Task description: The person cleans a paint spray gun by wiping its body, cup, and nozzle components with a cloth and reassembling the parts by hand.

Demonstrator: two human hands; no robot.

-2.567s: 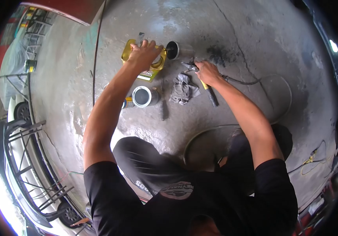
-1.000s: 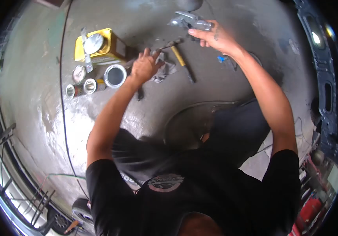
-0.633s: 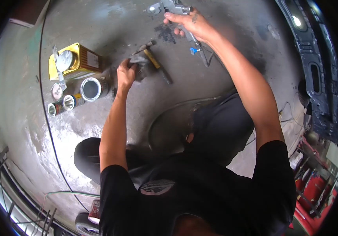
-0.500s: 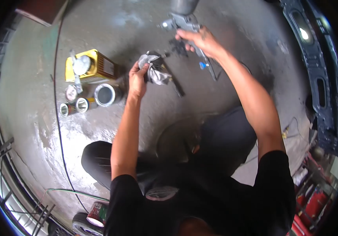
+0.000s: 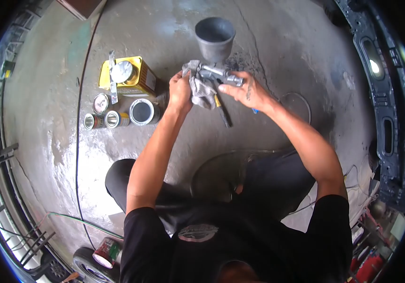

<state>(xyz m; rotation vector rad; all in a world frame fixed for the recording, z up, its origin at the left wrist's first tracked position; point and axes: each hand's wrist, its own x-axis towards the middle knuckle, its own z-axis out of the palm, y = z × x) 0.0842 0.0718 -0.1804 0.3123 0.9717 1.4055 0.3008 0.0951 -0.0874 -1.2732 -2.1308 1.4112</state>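
Observation:
A grey spray gun [image 5: 219, 74] with an open-topped cup [image 5: 214, 41] upright on it is in my right hand [image 5: 247, 92], whose fingers are wrapped round its body. My left hand [image 5: 181, 92] grips a grey-white cloth [image 5: 201, 89] against the gun's front end, to the left of the cup. Below the cloth, a brush-like tool [image 5: 223, 111] with a yellow and black handle lies on the floor. Part of a blue fitting shows beneath my right wrist.
Left of my hands stand a yellow square can [image 5: 145, 81] with a round lid and a flat strip on top, an open can of grey paint [image 5: 142, 112] and several smaller tins. A hose [image 5: 202, 165] curves by my legs. A dark metal panel [image 5: 386, 108] is at the right.
The spray gun has come down and turned towards the cloth, so the two now meet. My left hand has moved slightly right with the cloth. The view has shifted a little.

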